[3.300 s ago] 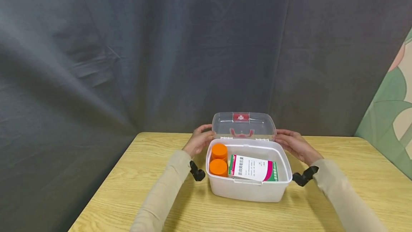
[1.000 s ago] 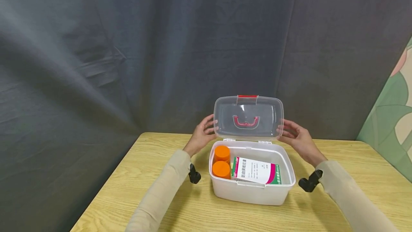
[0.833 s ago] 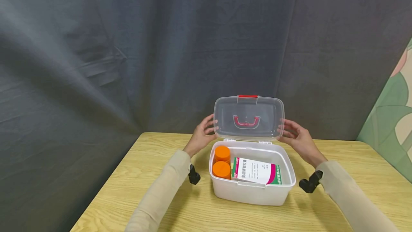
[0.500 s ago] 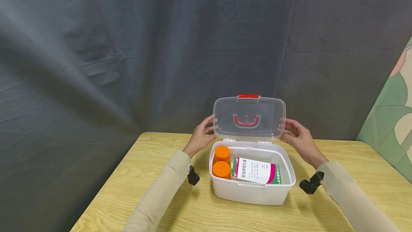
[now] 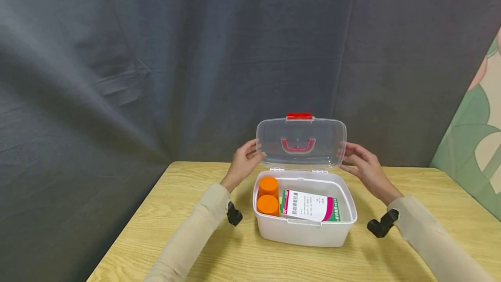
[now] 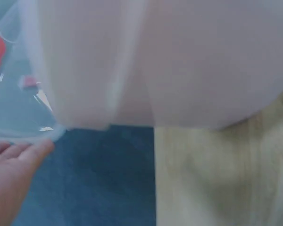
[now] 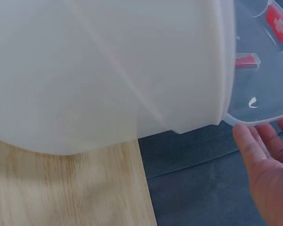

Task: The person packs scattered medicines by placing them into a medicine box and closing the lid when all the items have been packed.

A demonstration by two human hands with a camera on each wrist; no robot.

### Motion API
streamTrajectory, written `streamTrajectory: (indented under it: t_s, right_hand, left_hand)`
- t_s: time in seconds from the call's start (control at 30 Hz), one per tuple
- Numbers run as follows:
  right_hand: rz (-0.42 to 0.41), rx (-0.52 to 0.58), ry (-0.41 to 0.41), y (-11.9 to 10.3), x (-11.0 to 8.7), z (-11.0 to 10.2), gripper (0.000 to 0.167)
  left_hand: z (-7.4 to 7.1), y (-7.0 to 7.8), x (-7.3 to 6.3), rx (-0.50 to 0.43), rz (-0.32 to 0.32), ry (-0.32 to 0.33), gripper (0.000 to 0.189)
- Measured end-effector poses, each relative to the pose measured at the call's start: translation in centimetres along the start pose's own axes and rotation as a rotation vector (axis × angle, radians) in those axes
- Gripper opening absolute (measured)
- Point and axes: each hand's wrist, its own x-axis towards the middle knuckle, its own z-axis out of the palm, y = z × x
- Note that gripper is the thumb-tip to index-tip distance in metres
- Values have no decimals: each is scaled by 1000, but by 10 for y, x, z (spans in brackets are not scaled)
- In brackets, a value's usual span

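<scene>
A white plastic first-aid box [image 5: 303,233] stands on the table, its clear lid [image 5: 325,132] hinged up at the back. My left hand [image 5: 242,164] holds the lid's left rim, thumb near the front and fingertips visible through the plastic. On the opposite rim my right hand [image 5: 365,166] holds it too, fingers reaching behind. The lid carries a red handle [image 5: 298,146] and a red latch [image 5: 299,116] along its top edge. Inside the box sit two orange-capped bottles [image 5: 268,205] at the left and a white, green and magenta medicine carton [image 5: 311,206].
The wooden table [image 5: 164,221] extends around the box. Behind it hangs a dark grey curtain [image 5: 235,55], and a leaf-patterned panel [image 5: 469,142] stands at the right. Black wrist-camera mounts [image 5: 234,214] project from both sleeves near the box's sides.
The lid has risen from leaning far back to nearly upright, both hands moving with it. Over the last second it has tipped slightly farther forward, showing more of the red latch. The box's contents look unchanged.
</scene>
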Motion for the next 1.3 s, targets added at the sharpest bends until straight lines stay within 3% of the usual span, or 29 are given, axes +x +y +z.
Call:
streamTrajectory:
  t_s: [0.13,0.33,0.57,0.9,1.3]
  right_hand:
    - [33,-63,34,-8,0,3,39]
    - [191,-313,127,-29,9,14,82]
    - [313,-391,171,-43,16,21,96]
    - [385,-443,191,-55,17,27,105]
    - [436,-477,234,-64,21,28,109]
  left_hand:
    - [0,12,4,-17,-66,20,54]
    - [-4,29,11,-158,-150,61,54]
    - [-6,33,14,-244,-215,116,55]
    - [-9,45,16,-181,-297,146,64]
    - [-7,56,24,-67,-374,130,67]
